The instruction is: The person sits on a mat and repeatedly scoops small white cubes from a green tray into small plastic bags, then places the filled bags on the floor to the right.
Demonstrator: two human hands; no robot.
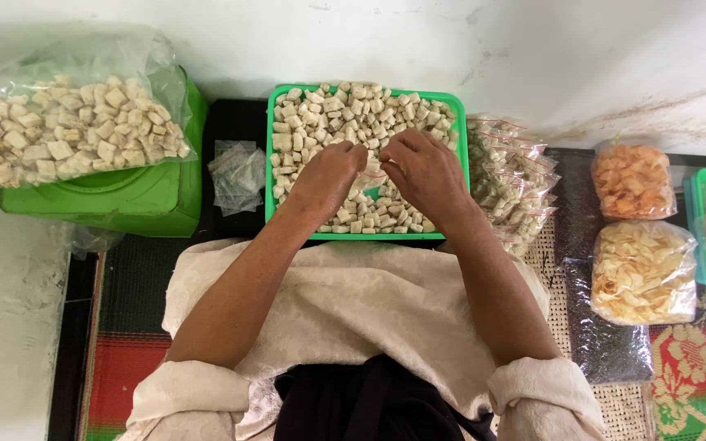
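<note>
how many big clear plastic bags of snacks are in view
3: a big clear plastic bag of pale cubes on the green tub at left, an orange crackers bag and a pale chips bag at right. Others may be hidden.

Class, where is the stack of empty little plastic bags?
In the head view, the empty bags lie left of the green tray, beside the green tub.
</note>
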